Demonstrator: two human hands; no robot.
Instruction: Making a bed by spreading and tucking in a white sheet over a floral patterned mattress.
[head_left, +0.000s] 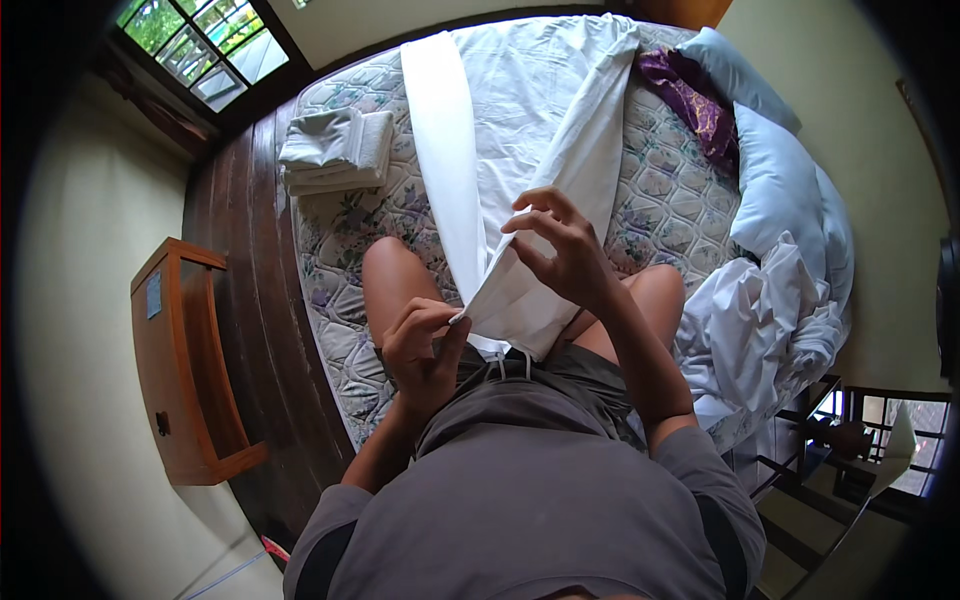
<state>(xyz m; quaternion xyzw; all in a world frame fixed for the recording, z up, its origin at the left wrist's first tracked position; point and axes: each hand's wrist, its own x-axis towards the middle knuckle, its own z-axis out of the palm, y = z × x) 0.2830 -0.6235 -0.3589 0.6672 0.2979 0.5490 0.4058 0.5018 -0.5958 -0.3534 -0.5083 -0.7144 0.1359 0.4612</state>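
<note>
A long white cloth, apparently a bed sheet (517, 97), stretches over the quilted floral mattress (667, 180) from its far edge to my lap, its sides folded inward. At the near end my left hand (424, 345) pinches a corner of the cloth between thumb and fingers. My right hand (559, 251), higher and further right, has its thumb and fingers at the raised edge of the same cloth, the other fingers curled apart. The edge runs slanting between both hands. My bare knees lie on either side of the cloth.
Folded white towels (337, 150) are stacked on the mattress at left. On the right lie pale blue pillows (780, 180), a purple patterned cloth (694, 105) and a crumpled white sheet (750, 322). A wooden cabinet (161, 360) stands against the left wall, beside the dark plank floor (255, 300).
</note>
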